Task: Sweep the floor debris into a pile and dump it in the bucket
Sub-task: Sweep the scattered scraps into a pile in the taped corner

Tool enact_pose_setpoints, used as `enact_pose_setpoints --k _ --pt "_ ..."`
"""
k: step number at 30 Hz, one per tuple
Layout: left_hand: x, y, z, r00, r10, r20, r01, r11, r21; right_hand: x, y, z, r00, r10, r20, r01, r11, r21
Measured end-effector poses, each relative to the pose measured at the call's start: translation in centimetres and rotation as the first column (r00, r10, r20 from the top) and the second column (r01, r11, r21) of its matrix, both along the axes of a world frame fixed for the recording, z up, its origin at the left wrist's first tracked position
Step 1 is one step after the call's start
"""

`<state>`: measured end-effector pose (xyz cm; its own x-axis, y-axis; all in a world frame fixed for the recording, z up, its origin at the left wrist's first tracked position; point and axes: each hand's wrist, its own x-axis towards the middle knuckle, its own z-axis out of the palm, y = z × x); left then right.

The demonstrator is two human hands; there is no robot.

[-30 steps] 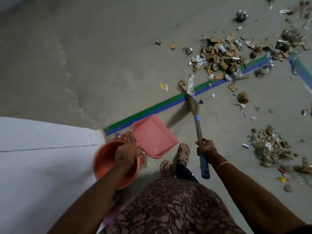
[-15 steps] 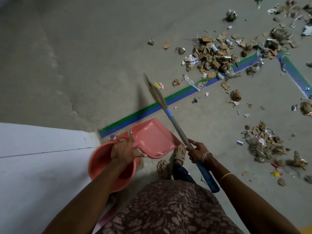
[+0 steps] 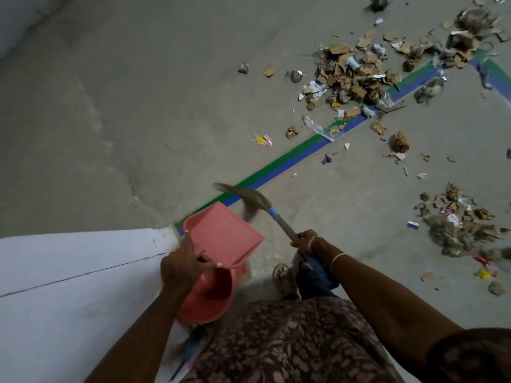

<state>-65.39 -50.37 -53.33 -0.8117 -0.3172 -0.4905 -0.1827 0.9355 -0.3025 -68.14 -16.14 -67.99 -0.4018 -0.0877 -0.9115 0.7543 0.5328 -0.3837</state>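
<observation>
The left grip (image 3: 182,268) grasps the rear rim of the pink dustpan (image 3: 224,236), thumb curled over its edge. The pan is held tilted directly above the orange bucket (image 3: 206,297), which stands on the floor (image 3: 138,106) beside a white panel (image 3: 69,272). Just right of the pan's front lip, the broom (image 3: 255,199) has its blurred bristles over the green-and-blue tape stripe (image 3: 276,167), and the right grip (image 3: 307,241) is clenched round its handle. The debris (image 3: 354,76) lies well apart at upper right across the stripe, with a second heap (image 3: 464,225) at far right.
</observation>
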Motion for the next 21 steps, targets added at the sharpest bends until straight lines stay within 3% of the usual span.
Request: enact_pose_setpoints --k 6,10,14,19,21 --pt "-2.3 2.0 1.6 0.998 0.061 0.012 -0.062 0.996 0.064 -0.3 4.9 0.7 0.951 -0.308 0.018 0.307 0.950 0.058" --pt "-2.5 3.0 0.5 1.000 -0.013 -0.014 0.013 1.000 0.005 -0.6 8.5 1.8 0.867 -0.498 0.010 0.493 0.861 0.124" --pt "-2.5 3.2 -2.1 0.998 -0.044 -0.046 0.047 0.996 0.075 -1.1 10.6 3.6 0.776 -0.626 -0.079 0.630 0.764 0.139" --pt "-4.3 5.0 -0.7 0.999 -0.041 -0.021 0.043 0.997 0.071 -0.5 10.9 5.7 0.593 -0.796 -0.121 0.802 0.598 -0.004" --pt "-4.7 4.5 -0.8 0.999 -0.017 -0.051 0.023 0.993 0.119 -0.2 10.5 6.8 0.564 -0.818 -0.112 0.817 0.573 -0.072"
